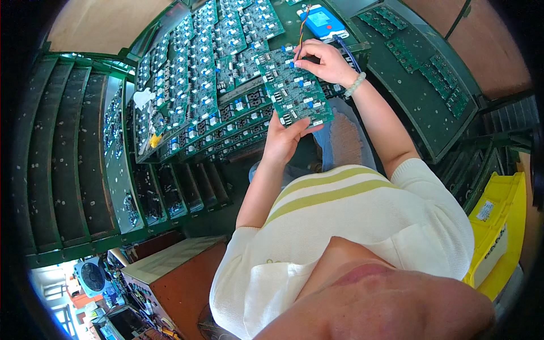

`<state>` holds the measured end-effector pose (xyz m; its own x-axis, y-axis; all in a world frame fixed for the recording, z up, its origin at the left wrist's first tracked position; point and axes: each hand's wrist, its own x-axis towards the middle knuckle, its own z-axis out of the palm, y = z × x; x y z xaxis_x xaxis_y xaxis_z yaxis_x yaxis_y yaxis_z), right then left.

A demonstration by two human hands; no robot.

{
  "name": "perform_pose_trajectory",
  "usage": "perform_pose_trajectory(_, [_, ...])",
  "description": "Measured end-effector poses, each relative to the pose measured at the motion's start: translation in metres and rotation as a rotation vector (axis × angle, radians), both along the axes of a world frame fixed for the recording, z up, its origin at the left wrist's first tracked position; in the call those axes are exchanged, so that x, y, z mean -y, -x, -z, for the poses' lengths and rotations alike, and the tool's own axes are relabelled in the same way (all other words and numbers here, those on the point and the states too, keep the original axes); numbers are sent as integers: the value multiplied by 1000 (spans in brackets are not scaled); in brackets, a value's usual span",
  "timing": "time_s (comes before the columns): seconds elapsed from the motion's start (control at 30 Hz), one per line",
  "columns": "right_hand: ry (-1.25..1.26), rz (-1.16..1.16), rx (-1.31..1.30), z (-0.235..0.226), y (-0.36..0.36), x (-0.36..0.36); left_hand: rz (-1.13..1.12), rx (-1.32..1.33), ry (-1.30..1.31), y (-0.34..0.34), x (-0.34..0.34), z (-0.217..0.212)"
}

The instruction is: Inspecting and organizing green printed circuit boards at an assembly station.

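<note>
Pinching green rectangular circuit board (299,90), upper centre, with left fingers (299,127), prob for steadiness; gripping thin multicoloured wires (301,35) with right fingers (309,67).

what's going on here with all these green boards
A person's left hand holds a green circuit board by its near end. The right hand pinches thin coloured wires over the board's far end. A blue-and-white device lies just beyond that hand, and more boards sit in rows to the left.
</note>
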<state>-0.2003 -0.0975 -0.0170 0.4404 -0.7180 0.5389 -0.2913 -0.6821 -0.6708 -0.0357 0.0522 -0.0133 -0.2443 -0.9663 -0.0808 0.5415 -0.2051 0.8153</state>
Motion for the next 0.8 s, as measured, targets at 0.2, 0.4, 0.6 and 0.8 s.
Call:
perform_pose_trajectory(0.2, [10,-15,-5,2,0,2,-18,-7,-8,1,0,1])
perform_pose_trajectory(0.4, [13,-17,16,4,0,3,-10,5,-8,1,0,1])
perform_pose_trajectory(0.6, [24,-5,-5,4,-1,3,-9,-9,2,0,0,1])
perform_pose_trajectory(0.8, [29,-4,-10,3,-1,3,-11,-6,-6,0,0,0])
